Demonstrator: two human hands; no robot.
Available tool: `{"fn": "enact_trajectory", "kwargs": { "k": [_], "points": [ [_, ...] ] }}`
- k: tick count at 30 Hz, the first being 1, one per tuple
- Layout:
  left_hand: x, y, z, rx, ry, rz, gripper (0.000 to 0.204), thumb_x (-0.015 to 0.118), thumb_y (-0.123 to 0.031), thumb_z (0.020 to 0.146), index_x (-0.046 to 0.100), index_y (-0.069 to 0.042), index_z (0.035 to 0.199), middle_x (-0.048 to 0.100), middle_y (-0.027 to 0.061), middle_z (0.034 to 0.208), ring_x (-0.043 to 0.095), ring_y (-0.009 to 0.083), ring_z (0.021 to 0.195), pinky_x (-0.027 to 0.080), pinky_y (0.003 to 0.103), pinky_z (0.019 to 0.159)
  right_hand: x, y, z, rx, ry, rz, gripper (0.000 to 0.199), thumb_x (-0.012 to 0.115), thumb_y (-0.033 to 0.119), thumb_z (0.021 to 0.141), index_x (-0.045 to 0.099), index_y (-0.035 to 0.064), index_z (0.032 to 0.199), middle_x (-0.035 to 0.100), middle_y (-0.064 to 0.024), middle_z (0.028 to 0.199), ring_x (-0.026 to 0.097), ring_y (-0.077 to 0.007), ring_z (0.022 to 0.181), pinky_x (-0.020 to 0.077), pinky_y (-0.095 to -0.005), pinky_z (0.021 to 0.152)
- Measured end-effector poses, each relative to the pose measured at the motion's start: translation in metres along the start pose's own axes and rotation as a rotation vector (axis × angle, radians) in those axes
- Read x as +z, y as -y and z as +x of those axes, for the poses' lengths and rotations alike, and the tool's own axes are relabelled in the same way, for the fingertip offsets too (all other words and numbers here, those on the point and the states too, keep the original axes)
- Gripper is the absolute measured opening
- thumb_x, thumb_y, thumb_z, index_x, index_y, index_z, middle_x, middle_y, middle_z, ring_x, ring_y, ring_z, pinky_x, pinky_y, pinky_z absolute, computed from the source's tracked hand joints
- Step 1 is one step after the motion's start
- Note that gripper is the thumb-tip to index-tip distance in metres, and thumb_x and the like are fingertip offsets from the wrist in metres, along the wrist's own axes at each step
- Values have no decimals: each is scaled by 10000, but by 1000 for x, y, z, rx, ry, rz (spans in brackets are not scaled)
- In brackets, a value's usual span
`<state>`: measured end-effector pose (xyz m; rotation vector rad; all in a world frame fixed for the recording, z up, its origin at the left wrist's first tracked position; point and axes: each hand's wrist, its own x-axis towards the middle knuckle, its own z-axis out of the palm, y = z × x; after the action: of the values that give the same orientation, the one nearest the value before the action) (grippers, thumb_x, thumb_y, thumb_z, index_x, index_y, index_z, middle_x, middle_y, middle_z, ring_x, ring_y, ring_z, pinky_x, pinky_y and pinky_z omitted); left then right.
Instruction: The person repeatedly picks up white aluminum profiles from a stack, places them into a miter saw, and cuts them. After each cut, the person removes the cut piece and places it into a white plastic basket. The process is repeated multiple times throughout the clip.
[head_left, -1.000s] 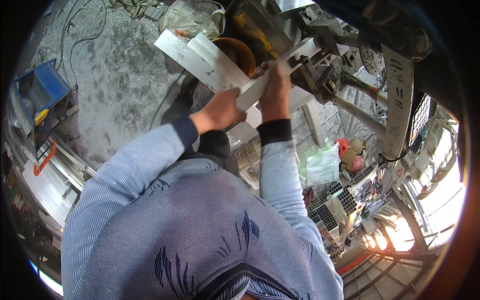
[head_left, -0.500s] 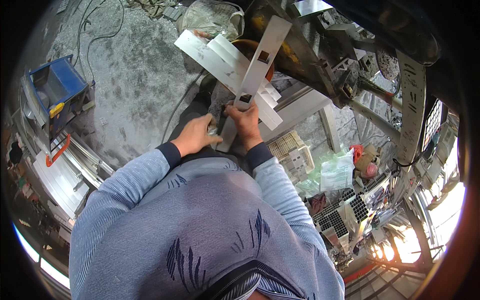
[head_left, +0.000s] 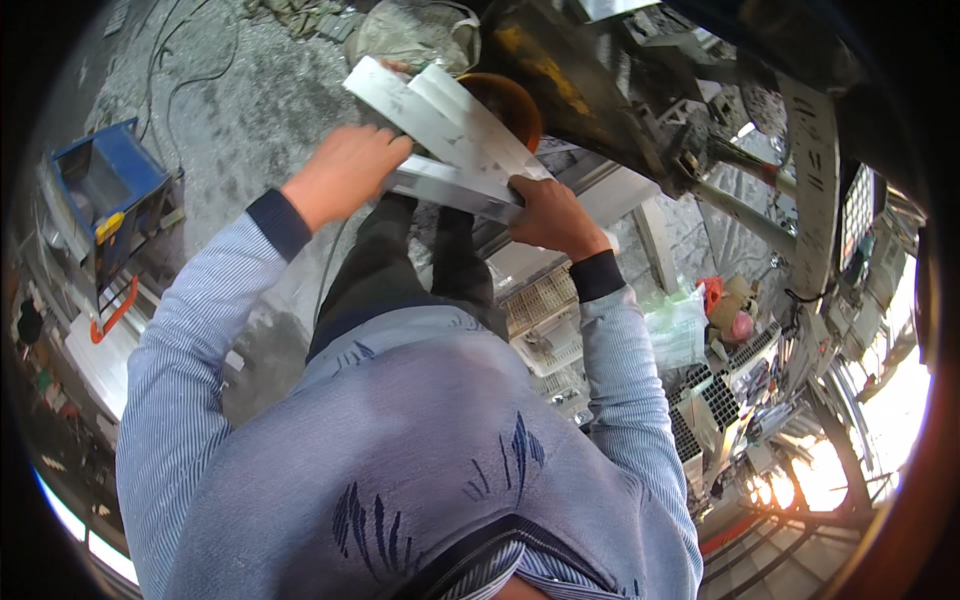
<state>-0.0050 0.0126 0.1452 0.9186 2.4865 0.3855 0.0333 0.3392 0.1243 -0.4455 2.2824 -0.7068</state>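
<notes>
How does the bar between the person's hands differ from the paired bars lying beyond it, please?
The held bar spans from left hand to right hand; the paired bars lie beyond, side by side. The held bar runs nearly crosswise, whereas the paired bars slope more steeply. All look pale and straight-edged.

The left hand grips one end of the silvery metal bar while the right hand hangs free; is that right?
Not quite: the right hand isn't free. The head view shows it holding the other end of the silvery metal bar; the left hand does grip one end.
</notes>
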Motion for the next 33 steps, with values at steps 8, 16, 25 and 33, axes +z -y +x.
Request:
{"fn": "enact_trajectory", "kwargs": {
  "k": [8,16,25,33],
  "points": [
    [75,-41,-43,-321,14,-522,369,750,-198,761,559,-6,1012,661,231,817,638,472,817,500,539,717,6,14,-24,118,-989,-222,578,761,17,650,640,79,1211,607,-136,1229,518,-362,1221,409,-514,1054],
    [106,-97,-34,-420,-19,-732,403,759,-243,801,571,7,1055,666,286,881,646,486,869,506,539,750,34,-12,-5,356,-901,1233,765,725,149,918,304,-38,1528,614,-187,1265,614,-250,1118,511,-349,946],
    [108,-109,-16,-410,-43,-938,531,781,-276,793,577,42,1167,690,300,978,664,475,951,531,505,808,9,-37,25,176,-793,1435,637,590,41,998,312,0,1570,633,-187,1272,662,-254,1110,564,-372,944],
    [120,-110,-1,-415,-54,-800,414,758,-206,784,572,20,1077,685,275,877,658,487,854,529,529,745,-1,-51,34,79,-901,1259,562,561,25,995,375,2,1525,642,-121,1227,643,-191,1066,519,-317,936]
  ]
}}
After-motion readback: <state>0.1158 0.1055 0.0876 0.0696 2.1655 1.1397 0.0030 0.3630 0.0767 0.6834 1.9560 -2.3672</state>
